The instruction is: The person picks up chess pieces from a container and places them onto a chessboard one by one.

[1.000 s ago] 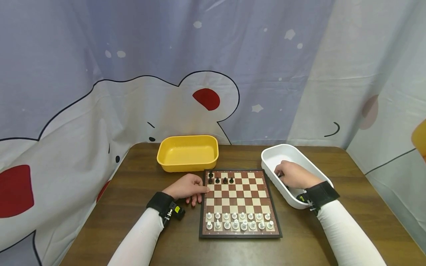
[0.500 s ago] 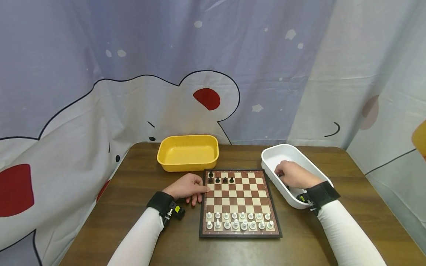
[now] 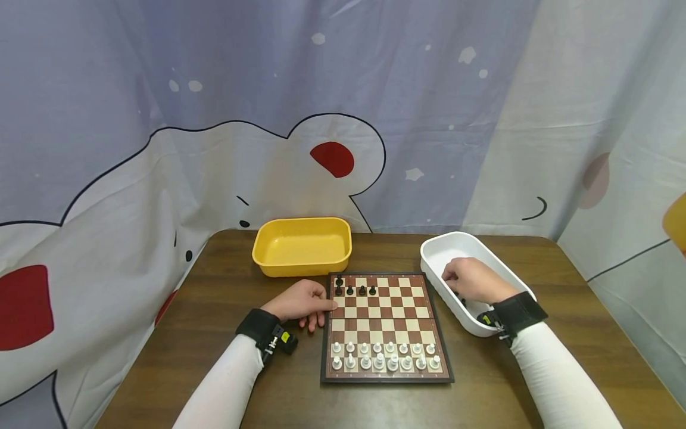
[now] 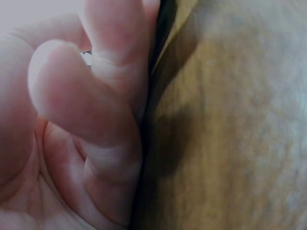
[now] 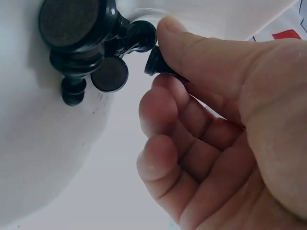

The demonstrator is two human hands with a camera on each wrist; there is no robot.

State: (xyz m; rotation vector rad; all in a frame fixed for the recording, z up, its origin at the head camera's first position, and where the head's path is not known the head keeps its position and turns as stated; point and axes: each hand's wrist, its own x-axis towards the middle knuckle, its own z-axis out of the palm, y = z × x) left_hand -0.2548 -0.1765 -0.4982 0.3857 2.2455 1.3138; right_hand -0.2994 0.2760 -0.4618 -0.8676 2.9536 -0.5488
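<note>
A chessboard [image 3: 375,325] lies flat, with white pieces [image 3: 393,363] in two rows at its near side and several black pieces [image 3: 362,291] at its far left. My left hand [image 3: 301,302] holds the board's left edge, one digit over the rim and the other fingers curled low by the table. Down in a white tray [image 3: 517,279], my right hand [image 3: 474,280] pinches a small black chess piece [image 5: 156,62] between thumb and fingertips. Only its base end shows in the right wrist view; its upper part is hidden. Loose black pieces [image 5: 74,43] lie beside the fingers.
Behind the board's left corner stands a yellow tray [image 3: 302,268]. Everything sits on a brown wooden table [image 3: 225,262]. A patterned curtain [image 3: 429,149] hangs right behind its far edge.
My right fingers shift slightly inside the white tray, and the dark piece at their tips shows less in the head view. The left hand and the board stay put.
</note>
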